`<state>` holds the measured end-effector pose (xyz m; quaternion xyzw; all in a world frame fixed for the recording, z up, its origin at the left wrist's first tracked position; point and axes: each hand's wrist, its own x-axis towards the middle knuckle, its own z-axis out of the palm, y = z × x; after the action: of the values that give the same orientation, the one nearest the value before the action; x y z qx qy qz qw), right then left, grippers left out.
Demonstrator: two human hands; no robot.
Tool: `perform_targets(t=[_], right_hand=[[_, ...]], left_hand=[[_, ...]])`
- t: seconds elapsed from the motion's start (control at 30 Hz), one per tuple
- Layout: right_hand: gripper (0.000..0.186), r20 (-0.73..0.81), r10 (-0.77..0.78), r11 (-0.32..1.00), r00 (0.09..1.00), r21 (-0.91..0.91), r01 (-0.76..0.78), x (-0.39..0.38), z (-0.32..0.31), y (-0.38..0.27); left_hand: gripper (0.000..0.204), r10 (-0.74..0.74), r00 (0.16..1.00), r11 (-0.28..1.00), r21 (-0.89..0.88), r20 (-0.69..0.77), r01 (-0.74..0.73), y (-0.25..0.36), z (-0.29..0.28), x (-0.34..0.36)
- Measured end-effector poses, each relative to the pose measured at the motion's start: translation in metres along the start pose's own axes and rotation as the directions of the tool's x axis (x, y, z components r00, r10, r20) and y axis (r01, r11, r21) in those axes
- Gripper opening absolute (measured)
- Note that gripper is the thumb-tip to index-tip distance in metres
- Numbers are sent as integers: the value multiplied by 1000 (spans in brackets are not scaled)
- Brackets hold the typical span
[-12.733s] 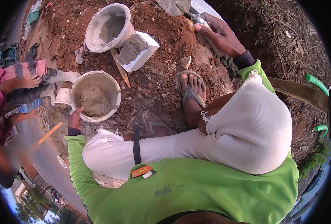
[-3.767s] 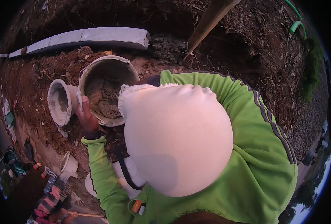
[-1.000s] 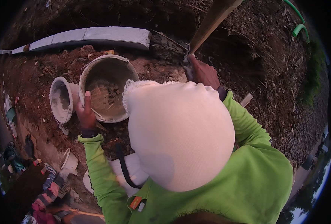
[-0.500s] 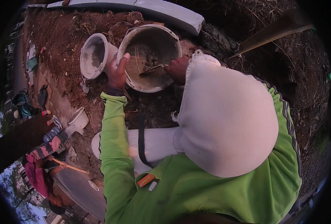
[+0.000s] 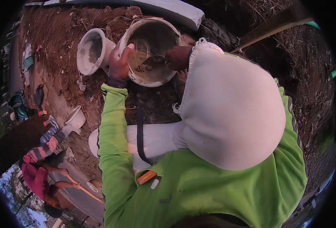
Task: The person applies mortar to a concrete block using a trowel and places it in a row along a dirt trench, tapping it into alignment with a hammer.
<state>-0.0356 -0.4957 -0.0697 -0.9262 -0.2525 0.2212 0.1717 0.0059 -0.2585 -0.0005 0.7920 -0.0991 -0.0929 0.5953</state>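
A pale bucket [image 5: 129,78] leans with its mouth facing me, and a lump of wet grey mortar [image 5: 143,68] lies on its inner wall. My left hand [image 5: 118,65] grips its left rim, thumb inside. Inside the mouth, my right hand [image 5: 177,57] is closed on a trowel [image 5: 154,60], whose dark blade is beside the mortar. Most of my right forearm is hidden behind my bent knee in white cloth [image 5: 232,110]. Just left of my left hand stands a second pale bucket [image 5: 108,51], tipped, with grey residue inside.
A pale concrete beam [image 5: 168,9] runs behind the buckets. A wooden plank [image 5: 274,28] slants at the far right. On the left, another person [image 5: 37,174] holds a long wooden handle [image 5: 86,191], near a white bucket [image 5: 76,117]. Reddish soil [image 5: 61,49] surrounds the buckets.
The trowel has turned in my right hand, and a mortar lump now shows beside its blade. My left hand stays on the rim. The other person's wooden handle has swung lower.
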Motion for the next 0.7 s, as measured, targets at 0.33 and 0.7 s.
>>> perform_targets(t=[0.33, 0.7], right_hand=[[52, -598, 132, 763, 791, 570, 304, -66, 39, 26], [47, -583, 655, 755, 481, 536, -378, -190, 48, 101]], left_hand=[[44, -161, 987, 985, -55, 9, 161, -20, -8, -3], [52, -318, 939, 933, 216, 129, 286, 21, -5, -4]])
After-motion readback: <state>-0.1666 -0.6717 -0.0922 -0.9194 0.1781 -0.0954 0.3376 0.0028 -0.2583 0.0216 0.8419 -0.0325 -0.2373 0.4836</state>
